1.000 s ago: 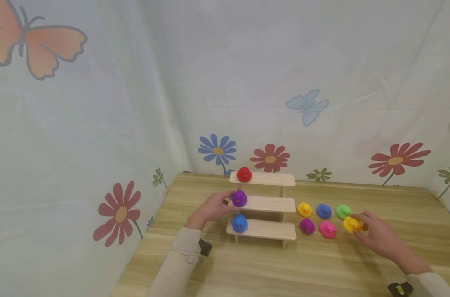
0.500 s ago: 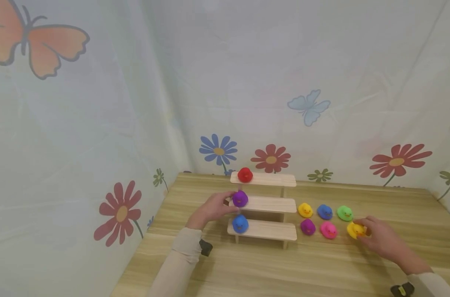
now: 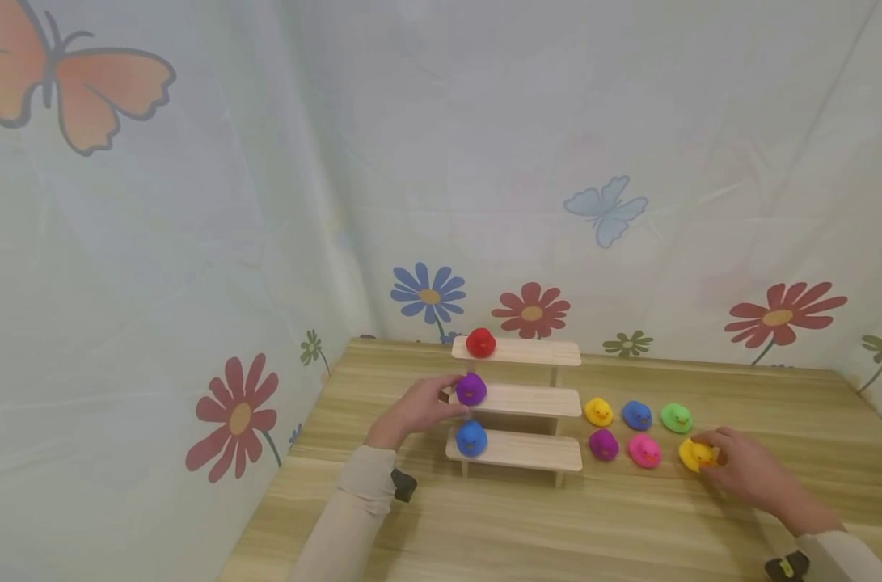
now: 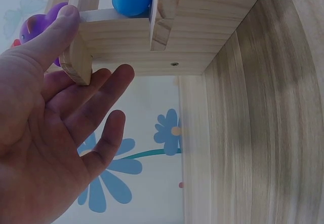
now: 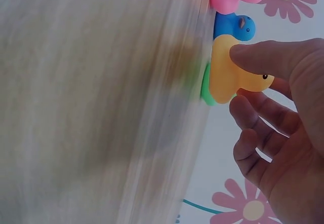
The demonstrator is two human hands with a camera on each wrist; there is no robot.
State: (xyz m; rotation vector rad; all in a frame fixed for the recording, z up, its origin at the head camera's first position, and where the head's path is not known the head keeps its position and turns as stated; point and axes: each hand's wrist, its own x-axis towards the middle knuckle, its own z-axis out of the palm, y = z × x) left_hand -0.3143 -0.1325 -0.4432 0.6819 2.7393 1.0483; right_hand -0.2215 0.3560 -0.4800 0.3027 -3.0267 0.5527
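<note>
My left hand (image 3: 419,411) is at the left end of the middle shelf of a three-tier wooden stand (image 3: 531,399), thumb and fingers around the purple duck (image 3: 472,390) there. In the left wrist view, the thumb of that hand (image 4: 55,117) lies against the purple duck (image 4: 31,27), with the other fingers beside the shelf end. My right hand (image 3: 753,473) pinches a yellow duck (image 3: 695,455) at the right end of the front row on the table. The right wrist view shows the thumb of the right hand (image 5: 288,112) on the yellow duck's side (image 5: 223,74).
A red duck (image 3: 480,343) sits on the top shelf, a blue duck (image 3: 471,439) on the bottom one. Right of the stand are yellow (image 3: 598,412), blue (image 3: 637,415), green (image 3: 677,418), purple (image 3: 604,445) and pink (image 3: 644,451) ducks. A flowered curtain (image 3: 484,162) stands behind.
My right hand and the yellow duck have moved slightly right and toward the front, away from the green duck. The left hand has stayed at the purple duck.
</note>
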